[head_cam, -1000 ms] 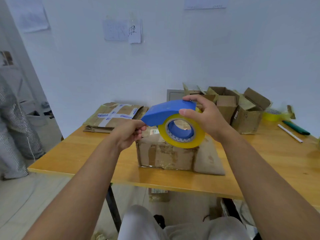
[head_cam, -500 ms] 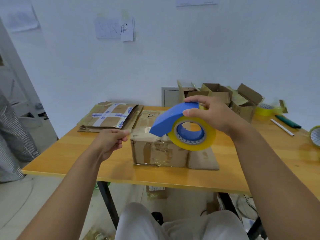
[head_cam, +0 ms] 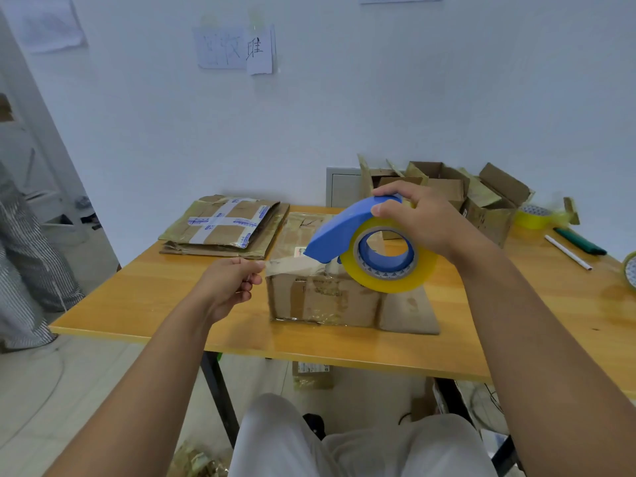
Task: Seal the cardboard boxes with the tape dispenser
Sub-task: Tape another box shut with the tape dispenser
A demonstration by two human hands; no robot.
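Observation:
My right hand (head_cam: 418,220) grips a blue tape dispenser (head_cam: 344,228) loaded with a yellowish roll of clear tape (head_cam: 385,259), held in the air just above a worn cardboard box (head_cam: 316,297) in the middle of the wooden table (head_cam: 165,297). A strip of clear tape (head_cam: 292,265) stretches from the dispenser's mouth leftward to my left hand (head_cam: 229,284), which pinches its free end beside the box's upper left corner. One brown flap (head_cam: 407,311) of the box lies folded out to the right.
Flattened cardboard boxes (head_cam: 223,225) with blue-and-white tape lie at the table's back left. Several open cardboard boxes (head_cam: 481,201) stand at the back right, with spare tape rolls (head_cam: 535,216), a green marker (head_cam: 580,241) and a white pen (head_cam: 568,252). A person in striped clothes (head_cam: 24,263) stands at far left.
My left hand drew away from the dispenser to the left, pulling out a strip of tape. My right hand carried the dispenser a little to the right over the box.

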